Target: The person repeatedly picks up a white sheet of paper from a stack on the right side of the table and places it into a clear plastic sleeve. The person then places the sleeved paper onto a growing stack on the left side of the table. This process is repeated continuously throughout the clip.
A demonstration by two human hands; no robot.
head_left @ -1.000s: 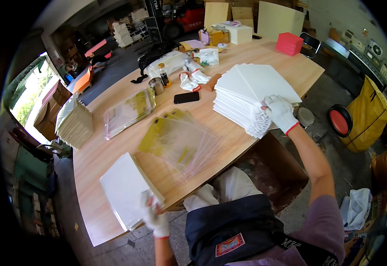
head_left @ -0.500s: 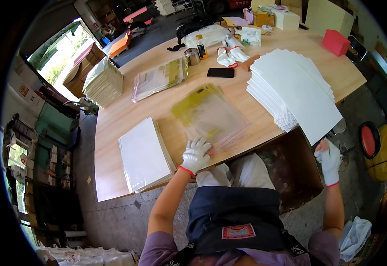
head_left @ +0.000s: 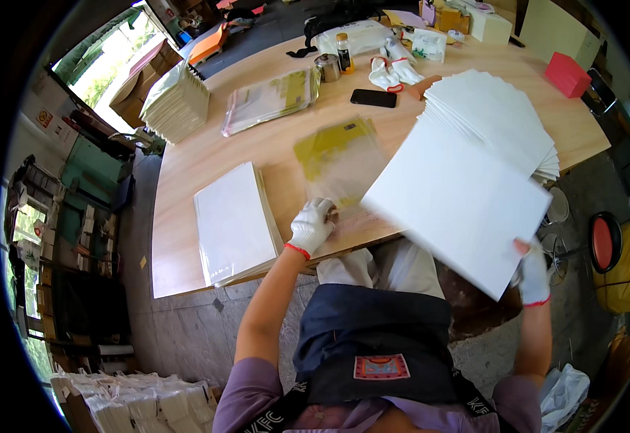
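Observation:
My right hand (head_left: 534,274), in a white knit glove with bare fingertips, grips the near right corner of a large white sheet (head_left: 459,206). This sheet is tilted and slightly blurred, overlapping the fanned stack of white sheets (head_left: 499,112) at the right. In the matching glove, my left hand (head_left: 313,225) has its fingers curled at the near edge of the clear plastic bags (head_left: 340,155) with yellow-green print. They pinch the bag edge there, though the fingertips are partly hidden. Left of that hand lies a pile of bagged white sheets (head_left: 237,224).
Farther back on the wooden table (head_left: 185,238) lie more printed bags (head_left: 268,101), a phone (head_left: 373,98), a jar (head_left: 344,54), a metal canister (head_left: 327,68) and spare gloves (head_left: 394,73). A tall stack (head_left: 176,105) stands at the far left, a red box (head_left: 567,75) at the right.
My right hand has pulled one white sheet off the fan, toward the left and nearer to me. My left hand's fingers have curled in at the bag edge. The view has shifted slightly.

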